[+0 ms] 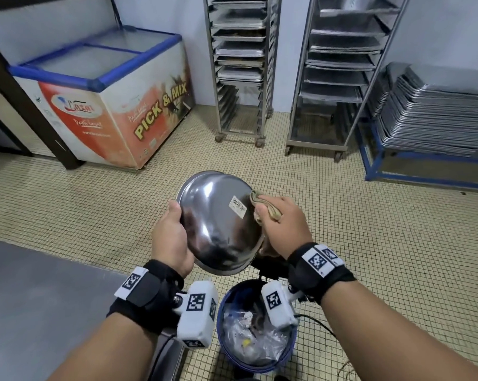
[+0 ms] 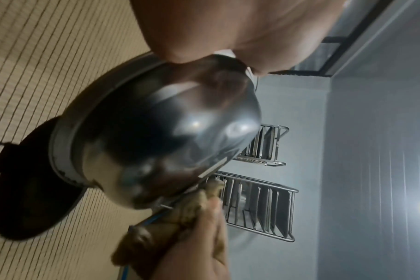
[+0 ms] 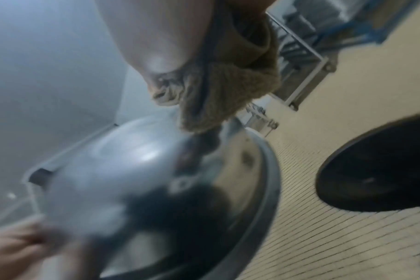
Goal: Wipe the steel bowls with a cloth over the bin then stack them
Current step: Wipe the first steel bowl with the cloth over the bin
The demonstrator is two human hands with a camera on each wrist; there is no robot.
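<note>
above the bin, steel bowl seemingly between both hands' fingers.

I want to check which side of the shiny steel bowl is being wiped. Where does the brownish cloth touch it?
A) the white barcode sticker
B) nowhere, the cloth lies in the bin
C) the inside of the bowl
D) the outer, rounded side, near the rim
D: the right hand presses the brownish cloth on the outer curved side of the shiny steel bowl at its right rim, beside the white barcode sticker, not on it.
</note>
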